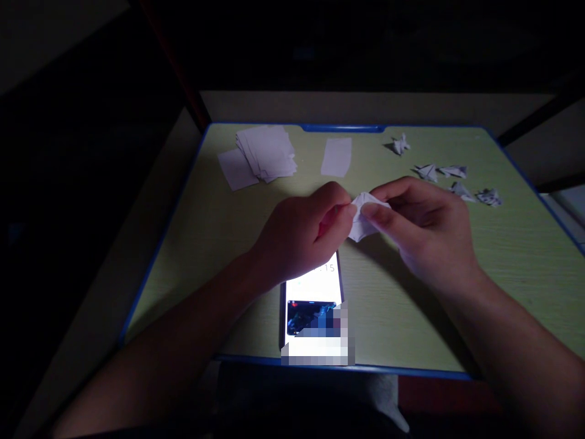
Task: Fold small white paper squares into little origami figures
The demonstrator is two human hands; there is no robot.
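Note:
A small piece of folded white paper is held up between my two hands, above the middle of the table. My left hand pinches its left edge, thumb against curled fingers. From the other side my right hand grips it, the thumb pressed on its face and the fingers behind. Creases run across the paper, and its far side is hidden. Below my left hand lies a phone with a lit screen, its upper part covered by that hand.
The light-coloured table has a blue rim. At the back left lies a stack of paper sheets, with a single sheet to its right. Several crumpled-looking folded paper pieces, including one farther back, lie at the right. The surroundings are dark.

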